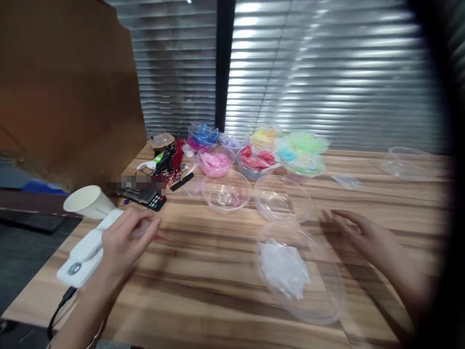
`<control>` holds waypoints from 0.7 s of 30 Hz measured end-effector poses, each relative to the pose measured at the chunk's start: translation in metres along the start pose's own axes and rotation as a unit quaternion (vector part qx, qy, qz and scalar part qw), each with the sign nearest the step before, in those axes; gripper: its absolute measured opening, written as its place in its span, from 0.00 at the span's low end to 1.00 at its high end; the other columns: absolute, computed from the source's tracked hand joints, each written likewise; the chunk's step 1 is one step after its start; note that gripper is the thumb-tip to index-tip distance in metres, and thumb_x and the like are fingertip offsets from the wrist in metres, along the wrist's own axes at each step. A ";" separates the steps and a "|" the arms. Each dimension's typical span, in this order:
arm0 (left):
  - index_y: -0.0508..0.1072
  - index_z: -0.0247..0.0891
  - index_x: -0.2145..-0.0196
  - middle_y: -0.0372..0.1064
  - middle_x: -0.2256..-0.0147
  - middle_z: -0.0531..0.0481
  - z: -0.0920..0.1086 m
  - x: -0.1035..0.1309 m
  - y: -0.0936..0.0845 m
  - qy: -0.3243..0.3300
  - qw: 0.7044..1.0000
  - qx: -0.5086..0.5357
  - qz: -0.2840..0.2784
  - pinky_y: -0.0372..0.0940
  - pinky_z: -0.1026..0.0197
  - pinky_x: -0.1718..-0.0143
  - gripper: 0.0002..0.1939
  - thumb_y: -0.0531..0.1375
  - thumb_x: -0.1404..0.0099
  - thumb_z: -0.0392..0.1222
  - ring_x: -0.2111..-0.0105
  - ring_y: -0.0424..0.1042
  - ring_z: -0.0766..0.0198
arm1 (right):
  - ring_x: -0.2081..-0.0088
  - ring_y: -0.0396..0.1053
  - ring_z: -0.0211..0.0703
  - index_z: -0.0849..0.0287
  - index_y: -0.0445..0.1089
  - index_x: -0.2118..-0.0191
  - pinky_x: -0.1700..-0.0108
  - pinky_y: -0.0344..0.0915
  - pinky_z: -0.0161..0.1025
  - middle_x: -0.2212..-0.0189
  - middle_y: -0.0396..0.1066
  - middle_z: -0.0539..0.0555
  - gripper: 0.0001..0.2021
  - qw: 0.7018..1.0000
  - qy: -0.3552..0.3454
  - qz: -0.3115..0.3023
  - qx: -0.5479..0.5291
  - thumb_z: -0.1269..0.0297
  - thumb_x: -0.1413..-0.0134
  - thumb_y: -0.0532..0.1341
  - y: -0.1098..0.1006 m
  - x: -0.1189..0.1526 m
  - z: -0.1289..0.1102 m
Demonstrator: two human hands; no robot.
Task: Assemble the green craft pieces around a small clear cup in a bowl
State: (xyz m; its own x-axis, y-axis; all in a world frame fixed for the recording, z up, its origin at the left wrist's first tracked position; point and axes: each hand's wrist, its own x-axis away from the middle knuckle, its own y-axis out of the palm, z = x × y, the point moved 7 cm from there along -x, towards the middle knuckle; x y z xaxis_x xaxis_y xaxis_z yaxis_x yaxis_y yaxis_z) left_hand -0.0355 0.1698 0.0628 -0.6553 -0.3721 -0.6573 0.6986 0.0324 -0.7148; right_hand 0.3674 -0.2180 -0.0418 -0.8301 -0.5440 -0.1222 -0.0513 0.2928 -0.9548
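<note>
My left hand (127, 240) is over the left of the table beside a long white device (83, 254) with a round silver button and a black cable. Its fingers are curled around something pale and see-through, too blurred to name; a reddish bit shows just past the thumb. My right hand (361, 237) hovers on the right with loosely stretched fingers and holds nothing. Nearest to it is a large clear plastic bowl (332, 310) with a pile of small white plastic bags (283, 266). Behind that stand a clear bowl (308, 196) and another clear bowl (207, 194) with small pale pieces.
Bowls of pink packets (216, 162), red packets (257, 160), blue packets (204, 134) and green packets (308, 143) line the back. A paper cup (89, 201), a card reader (156, 201) and bundled cables (170, 157) are left. A cardboard box (69, 87) rises behind them.
</note>
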 end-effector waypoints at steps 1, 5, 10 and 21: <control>0.72 0.38 0.65 0.70 0.70 0.51 -0.002 0.000 -0.001 -0.006 1.000 -0.003 0.003 0.63 0.64 0.67 0.05 0.61 0.35 0.42 0.70 0.70 0.65 | 0.55 0.72 0.53 0.53 0.71 0.48 0.57 0.65 0.46 0.53 0.74 0.57 0.20 1.000 0.027 -0.006 -0.001 0.52 0.41 0.54 -0.005 0.003 -0.004; 0.71 0.37 0.65 0.70 0.70 0.51 -0.002 0.000 -0.004 -0.003 1.000 -0.021 0.013 0.63 0.65 0.68 0.05 0.61 0.35 0.41 0.71 0.69 0.66 | 0.62 0.72 0.52 0.49 0.73 0.60 0.65 0.62 0.45 0.61 0.76 0.55 0.14 0.998 -0.048 0.049 -0.016 0.65 0.47 0.52 -0.039 0.017 -0.066; 0.70 0.36 0.64 0.69 0.71 0.51 0.006 0.003 0.003 0.064 0.996 -0.062 0.020 0.63 0.65 0.69 0.05 0.62 0.37 0.39 0.71 0.69 0.67 | 0.67 0.69 0.44 0.55 0.71 0.66 0.66 0.62 0.41 0.66 0.73 0.56 0.11 0.967 -0.242 0.015 -0.075 0.67 0.43 0.51 -0.057 0.033 -0.184; 0.70 0.36 0.69 0.69 0.73 0.51 -0.006 0.006 -0.009 0.009 0.985 -0.139 0.102 0.61 0.64 0.71 0.07 0.63 0.38 0.41 0.73 0.69 0.65 | 0.64 0.68 0.45 0.61 0.70 0.62 0.64 0.63 0.41 0.66 0.71 0.54 0.08 0.754 -0.646 -0.110 0.048 0.77 0.45 0.56 -0.006 0.092 -0.379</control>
State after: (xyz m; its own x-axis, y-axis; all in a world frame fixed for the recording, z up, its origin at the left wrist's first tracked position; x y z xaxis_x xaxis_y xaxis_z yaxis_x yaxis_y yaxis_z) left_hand -0.0478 0.1729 0.0638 -0.5159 -0.3147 -0.7967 0.7128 0.3581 -0.6031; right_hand 0.0806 0.0279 0.0553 0.4286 -0.9015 -0.0605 -0.0178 0.0585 -0.9981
